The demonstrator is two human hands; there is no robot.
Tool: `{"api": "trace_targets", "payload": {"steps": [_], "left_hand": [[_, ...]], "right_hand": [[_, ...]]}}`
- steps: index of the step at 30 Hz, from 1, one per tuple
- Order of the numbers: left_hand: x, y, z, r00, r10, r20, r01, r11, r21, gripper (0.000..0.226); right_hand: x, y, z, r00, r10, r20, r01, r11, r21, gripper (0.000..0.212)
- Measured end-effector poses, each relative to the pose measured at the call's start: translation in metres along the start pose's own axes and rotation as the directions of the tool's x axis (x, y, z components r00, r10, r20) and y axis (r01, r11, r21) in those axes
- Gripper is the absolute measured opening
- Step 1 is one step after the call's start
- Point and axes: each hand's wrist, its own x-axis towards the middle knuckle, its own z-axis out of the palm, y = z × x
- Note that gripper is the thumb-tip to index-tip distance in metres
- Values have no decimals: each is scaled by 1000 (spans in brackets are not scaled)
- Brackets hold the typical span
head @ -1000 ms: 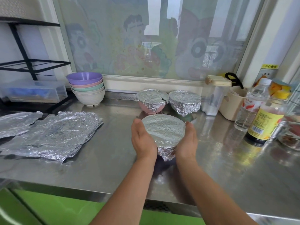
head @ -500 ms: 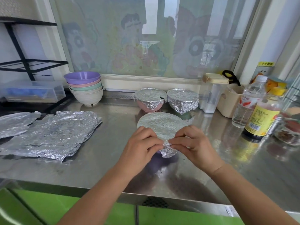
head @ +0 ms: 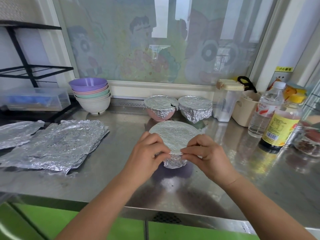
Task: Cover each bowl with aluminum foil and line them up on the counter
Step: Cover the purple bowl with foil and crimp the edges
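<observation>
A foil-covered bowl (head: 173,135) stands on the steel counter (head: 110,179) in front of me. My left hand (head: 147,153) and my right hand (head: 206,153) meet at its near rim, fingertips pinching the foil edge there. Behind it stand a pink bowl (head: 160,108) with torn foil on top and a fully wrapped bowl (head: 195,108). A stack of bare bowls (head: 90,96), purple on top, waits at the back left. Loose foil sheets (head: 55,144) lie flat on the left.
Right of the bowls stand a clear canister (head: 225,101), a beige holder (head: 245,108), a water bottle (head: 265,108) and a dark sauce bottle (head: 280,125). A black rack (head: 26,70) and a plastic box (head: 32,101) sit at the far left.
My hands left the bowl's sides, where the palms cupped it, and came together at the near rim, now pinching the foil edge. The bowl stayed in place.
</observation>
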Motion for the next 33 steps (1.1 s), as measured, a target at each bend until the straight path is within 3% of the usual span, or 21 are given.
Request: {"api": "trace_targets", "payload": {"steps": [5,11,16,26,33], "left_hand": [[2,-4,-2,998,3,61,-2,1000,-9,17],[2,9,11,999,27,37,-27,999,18,17],[8,-1,2,998,-12,66,14,999,-29,13],[11,7,9,996,28,84,-26,1000,-15,12],[17,-3,0,992,19,123,-13,999,-44,12]], "right_hand": [[3,0,1,999,-32,6,33,999,-28,25],[0,-6,6,1000,7,-1,-7,999,-51,15],[-3,0,-4,1000,-15,24,16,999,-46,26],[2,-1,0,1000,18,-3,-18,996,-85,7],[2,2,-9,999,35,42,-32,998,-58,23]]}}
